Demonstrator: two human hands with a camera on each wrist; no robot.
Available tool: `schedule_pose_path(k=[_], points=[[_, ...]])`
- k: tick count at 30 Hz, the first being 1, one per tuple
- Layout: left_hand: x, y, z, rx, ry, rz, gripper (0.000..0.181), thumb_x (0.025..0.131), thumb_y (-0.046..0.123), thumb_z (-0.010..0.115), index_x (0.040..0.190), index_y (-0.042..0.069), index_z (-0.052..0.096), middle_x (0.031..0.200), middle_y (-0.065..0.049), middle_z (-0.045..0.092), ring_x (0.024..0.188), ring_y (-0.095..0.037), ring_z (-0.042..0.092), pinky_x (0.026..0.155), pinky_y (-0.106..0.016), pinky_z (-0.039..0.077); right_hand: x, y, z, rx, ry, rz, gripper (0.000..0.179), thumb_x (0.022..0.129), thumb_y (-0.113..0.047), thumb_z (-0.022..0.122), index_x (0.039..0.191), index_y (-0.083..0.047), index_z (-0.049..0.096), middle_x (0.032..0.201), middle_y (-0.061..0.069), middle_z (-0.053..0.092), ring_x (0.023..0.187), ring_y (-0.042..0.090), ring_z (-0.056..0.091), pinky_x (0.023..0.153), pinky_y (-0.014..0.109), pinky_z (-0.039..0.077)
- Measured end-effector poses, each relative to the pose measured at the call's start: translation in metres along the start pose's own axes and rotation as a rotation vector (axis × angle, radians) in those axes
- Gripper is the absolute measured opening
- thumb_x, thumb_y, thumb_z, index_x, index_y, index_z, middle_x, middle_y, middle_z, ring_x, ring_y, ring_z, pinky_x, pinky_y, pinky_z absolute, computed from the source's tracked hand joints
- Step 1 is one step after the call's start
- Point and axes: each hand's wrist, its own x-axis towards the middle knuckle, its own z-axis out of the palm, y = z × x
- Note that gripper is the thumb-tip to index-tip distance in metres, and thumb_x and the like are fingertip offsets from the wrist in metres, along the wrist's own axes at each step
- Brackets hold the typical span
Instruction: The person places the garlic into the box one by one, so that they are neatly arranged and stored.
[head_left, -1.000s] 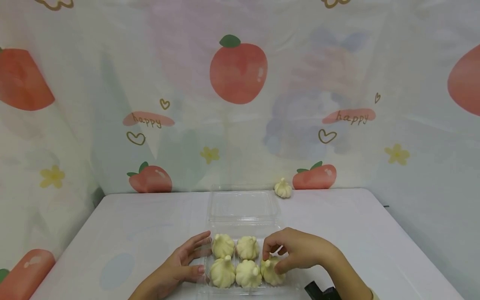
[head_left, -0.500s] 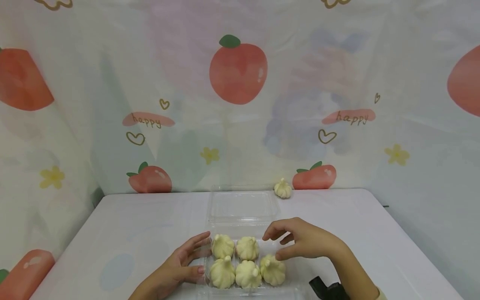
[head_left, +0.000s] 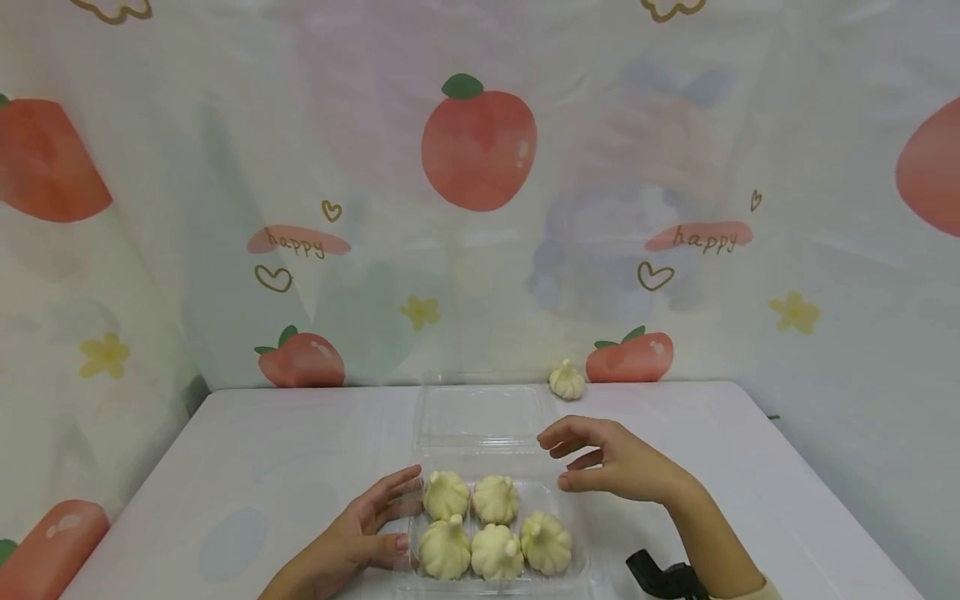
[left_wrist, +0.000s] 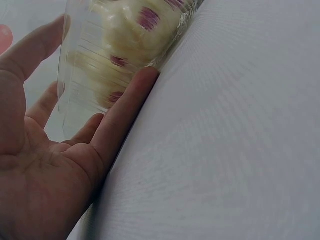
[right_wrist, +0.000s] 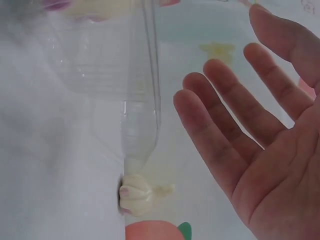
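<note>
Several garlic bulbs (head_left: 444, 547) sit in two rows in a clear plastic clamshell box (head_left: 557, 500), whose lid (head_left: 483, 414) lies folded back. The back right spot of the box holds no bulb. My left hand (head_left: 360, 531) rests its straight fingers and thumb against the box's left side; the left wrist view shows its fingertips touching the clear wall. Above the right side of the box my right hand (head_left: 618, 458) hovers with relaxed fingers and holds nothing. One more garlic bulb (head_left: 566, 381) stands at the table's back edge, also in the right wrist view beyond the fingers.
A white table (head_left: 300, 450) carries everything. A black object (head_left: 663, 575) is by the right forearm, partly hidden by it. Behind the table hangs a printed cloth (head_left: 480, 292) with fruit pictures.
My right hand has let go of the front right garlic bulb, then risen and moved back and right, away from it. The left hand stays at the box.
</note>
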Motion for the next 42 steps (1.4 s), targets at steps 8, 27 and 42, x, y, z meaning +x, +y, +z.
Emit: schedule_pose_path(k=[8,27,42], points=[[-0.002,0.000,0.000,-0.012,-0.011,0.009,0.078,0.096,0.010,0.064,0.160,0.022,0.020,0.166,-0.017,0.009,0.143,-0.027,0.033,0.092,-0.051,0.053,0.000,0.010,-0.004,0.031,0.106,-0.001,0.048,0.088,-0.016,0.077,0.132,-0.014,0.058,0.129,0.012,0.061,0.116,0.029,0.063,0.091,0.035,0.055],[-0.003,0.000,0.001,0.009,-0.001,0.002,0.078,0.096,0.012,0.064,0.160,0.023,0.021,0.165,-0.015,0.011,0.144,-0.029,0.032,0.092,-0.048,0.053,0.000,0.031,-0.011,0.156,0.272,0.034,0.050,0.096,-0.013,0.067,0.142,-0.011,0.048,0.138,0.017,0.054,0.124,0.044,0.055,0.089,0.031,0.055],[-0.002,0.001,0.002,0.013,0.010,0.009,0.076,0.097,0.016,0.064,0.160,0.023,0.022,0.165,-0.015,0.014,0.143,-0.029,0.034,0.091,-0.049,0.053,-0.002,0.045,-0.017,0.273,0.410,0.097,0.051,0.099,-0.014,0.063,0.145,-0.005,0.042,0.138,0.015,0.052,0.121,0.022,0.062,0.089,0.033,0.056]])
